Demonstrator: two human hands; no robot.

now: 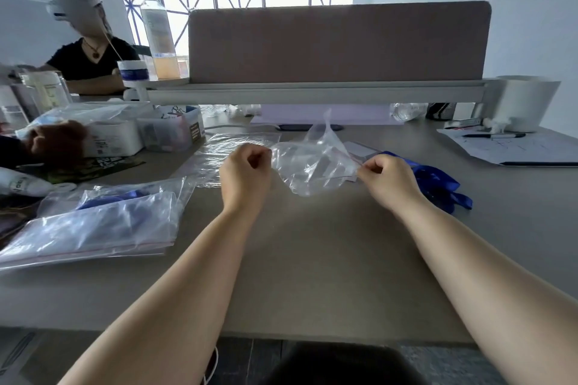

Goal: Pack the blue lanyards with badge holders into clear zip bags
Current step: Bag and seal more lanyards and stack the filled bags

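Observation:
A crumpled clear zip bag (312, 162) hangs just above the desk between my two hands. My left hand (245, 180) pinches its left edge with curled fingers. My right hand (387, 181) pinches its right edge near the red zip strip. A blue lanyard (438, 184) lies bunched on the desk behind and to the right of my right hand, with a clear badge holder (359, 148) beyond the bag. At the left lies a pile of filled zip bags (103, 222) with blue lanyards inside. More flat clear bags (225, 147) lie behind my left hand.
A brown partition (337, 40) on a grey shelf closes the desk's far side. White boxes (115, 137) and a clip container (175, 131) crowd the left. A bottle (158, 34) stands on the shelf. Papers with a pen (513, 144) lie at right. Another person (90, 56) sits far left.

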